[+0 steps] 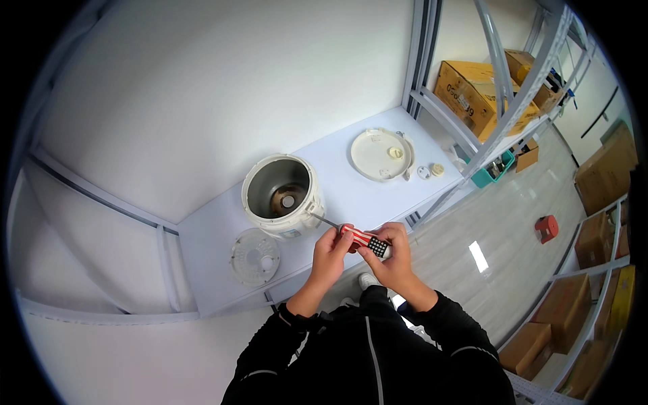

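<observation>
My left hand (329,256) and my right hand (394,258) are both closed around a screwdriver (364,240) with a red-and-white striped body and a black, white-dotted section. The left fingers grip its front part and the right ones its rear end. Its thin metal shaft points left, the tip reaching the side of a white rice cooker body (291,222); whether it touches a screw is too small to tell. The cooker body stands upright without a lid, its grey inside showing a brownish bottom with a pale round piece. In front of it lies a round vented base plate (246,258).
A round white lid (368,160) lies at the back right of the white table (223,223), beside small round parts (437,169). Metal shelving posts (496,135) and a cardboard box (466,101) are to the right. A red stool (547,229) and loaded shelves (594,277) stand beyond.
</observation>
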Demonstrator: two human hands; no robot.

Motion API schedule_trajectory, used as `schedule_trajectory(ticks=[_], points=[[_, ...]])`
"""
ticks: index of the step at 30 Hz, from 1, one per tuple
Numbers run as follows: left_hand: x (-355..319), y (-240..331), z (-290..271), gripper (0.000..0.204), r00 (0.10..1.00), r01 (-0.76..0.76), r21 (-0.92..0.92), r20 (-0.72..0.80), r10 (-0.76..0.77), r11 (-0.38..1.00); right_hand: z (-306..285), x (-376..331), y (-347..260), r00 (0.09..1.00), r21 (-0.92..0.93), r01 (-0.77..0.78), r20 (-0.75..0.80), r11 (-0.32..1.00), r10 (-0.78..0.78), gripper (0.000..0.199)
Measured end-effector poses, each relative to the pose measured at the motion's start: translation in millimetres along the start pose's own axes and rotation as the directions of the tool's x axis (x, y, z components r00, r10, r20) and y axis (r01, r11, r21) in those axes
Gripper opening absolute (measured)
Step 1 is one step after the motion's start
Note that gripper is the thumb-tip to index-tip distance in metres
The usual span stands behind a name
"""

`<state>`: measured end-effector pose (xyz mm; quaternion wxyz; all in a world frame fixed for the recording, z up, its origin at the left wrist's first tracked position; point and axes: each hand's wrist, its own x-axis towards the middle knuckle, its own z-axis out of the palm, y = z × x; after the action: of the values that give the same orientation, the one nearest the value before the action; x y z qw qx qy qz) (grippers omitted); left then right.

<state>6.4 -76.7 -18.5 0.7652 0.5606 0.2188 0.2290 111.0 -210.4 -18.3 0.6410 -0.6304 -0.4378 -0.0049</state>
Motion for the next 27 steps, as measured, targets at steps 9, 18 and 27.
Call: schedule_trajectory(ticks=[9,18,27], points=[[-4,-26,-17,0.033,0.994,0.067,0.155,0.072,-0.079,0.986,-11,-19,-27,0.875,-0.118,-0.416,0.219,0.901,0.433,0.031],[3,-30,-25,0.040,0.991,0.125,0.227,0.023,-0.134,0.966,4,-26,-4,0.827,0.130,-0.556,0.183,0.821,0.531,0.031],[8,-23,-23,0.035,0.991,0.125,0.233,0.021,-0.134,0.964,7,-27,14,0.790,0.229,-0.612,0.218,0.757,0.573,0.034]])
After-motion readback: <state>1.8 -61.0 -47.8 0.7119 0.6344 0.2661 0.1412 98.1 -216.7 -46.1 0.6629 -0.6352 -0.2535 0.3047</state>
